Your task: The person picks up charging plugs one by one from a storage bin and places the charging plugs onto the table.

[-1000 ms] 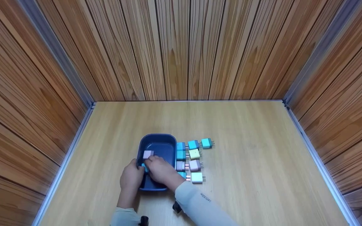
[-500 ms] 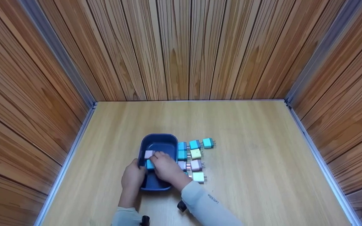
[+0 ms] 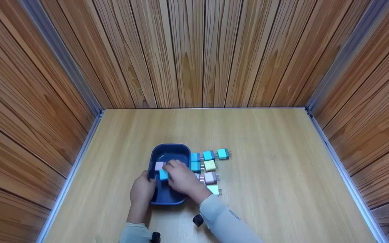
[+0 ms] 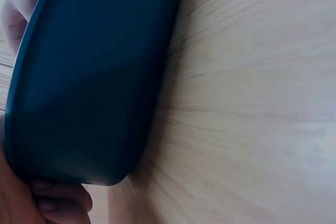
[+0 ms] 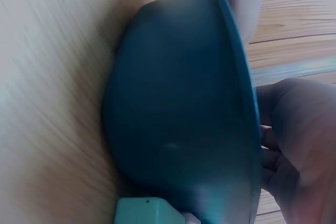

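Note:
A dark blue plastic basin (image 3: pixel 167 199) stands on the table. At its left side my left hand (image 3: pixel 141 189) grips the rim, fingers (image 4: pixel 65 203) against the outer wall in the left wrist view. Inside the basin my right hand (image 3: pixel 183 179) pinches a bright blue plug-in charger (image 3: pixel 163 174); the fingertips are partly hidden. Just beyond it a pale pink charger (image 3: pixel 159 165) lies in the basin. The right wrist view shows the right hand (image 5: pixel 310 140) reaching over the rim, its fingertips hidden behind the wall.
Right of the basin, several chargers lie in rows, prongs pointing right: a turquoise one (image 3: pixel 223 154), a yellow one (image 3: pixel 210 165), a lilac one (image 3: pixel 210 177) and a white one (image 3: pixel 213 189), partly covered by the right forearm. Wood-panelled walls (image 3: pixel 194 54) enclose the table.
The right hand has moved right within the basin, bringing the blue charger away from the left wall. The left hand keeps its grip on the rim.

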`<move>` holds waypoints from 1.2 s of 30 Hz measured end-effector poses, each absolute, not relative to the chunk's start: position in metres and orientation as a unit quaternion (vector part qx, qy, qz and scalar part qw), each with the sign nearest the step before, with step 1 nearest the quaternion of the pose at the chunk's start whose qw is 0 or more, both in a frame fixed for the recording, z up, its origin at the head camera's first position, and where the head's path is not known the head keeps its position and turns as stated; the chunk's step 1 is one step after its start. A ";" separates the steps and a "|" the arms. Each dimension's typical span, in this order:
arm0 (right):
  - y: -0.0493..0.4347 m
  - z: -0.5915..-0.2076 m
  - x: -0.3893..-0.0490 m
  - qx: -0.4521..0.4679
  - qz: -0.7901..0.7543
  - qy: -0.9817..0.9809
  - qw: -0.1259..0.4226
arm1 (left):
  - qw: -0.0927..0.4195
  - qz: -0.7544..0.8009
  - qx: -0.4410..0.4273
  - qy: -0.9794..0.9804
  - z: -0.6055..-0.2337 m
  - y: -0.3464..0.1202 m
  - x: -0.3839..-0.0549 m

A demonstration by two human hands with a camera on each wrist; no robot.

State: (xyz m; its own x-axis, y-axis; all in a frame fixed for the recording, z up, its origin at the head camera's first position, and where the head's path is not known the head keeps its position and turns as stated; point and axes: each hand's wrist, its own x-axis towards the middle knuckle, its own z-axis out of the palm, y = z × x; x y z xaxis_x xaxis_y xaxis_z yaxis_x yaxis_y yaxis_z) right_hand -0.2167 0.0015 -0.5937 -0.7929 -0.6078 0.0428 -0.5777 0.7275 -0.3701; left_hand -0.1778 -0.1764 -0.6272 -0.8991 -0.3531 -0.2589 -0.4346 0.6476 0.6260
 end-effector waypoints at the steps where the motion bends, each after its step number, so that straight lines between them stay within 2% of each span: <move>1: 0.003 -0.593 -0.217 -0.319 -0.193 0.927 0.045 | 0.059 0.359 -0.218 0.905 -0.627 -0.176 -0.178; 10: 0.017 -0.587 -0.217 -0.309 -0.249 0.914 0.078 | 0.069 0.362 -0.221 0.903 -0.626 -0.175 -0.179; 19: 0.032 -0.579 -0.209 -0.288 -0.283 0.912 0.070 | 0.071 0.363 -0.215 0.904 -0.625 -0.176 -0.179; 27: 0.047 -0.571 -0.204 -0.288 -0.297 0.910 0.032 | 0.077 0.351 -0.216 0.908 -0.625 -0.178 -0.180; 36: 0.065 -0.566 -0.205 -0.265 -0.313 0.912 0.019 | 0.077 0.345 -0.217 0.910 -0.624 -0.178 -0.181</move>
State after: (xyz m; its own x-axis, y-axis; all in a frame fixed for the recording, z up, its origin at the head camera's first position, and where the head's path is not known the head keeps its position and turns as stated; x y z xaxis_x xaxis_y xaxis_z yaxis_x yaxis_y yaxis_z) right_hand -0.2050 0.0651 -0.5658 -0.8584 -0.4958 0.1315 -0.4719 0.6629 -0.5813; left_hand -0.1810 -0.1783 -0.6241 -0.8943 -0.3413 -0.2894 -0.4474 0.6687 0.5939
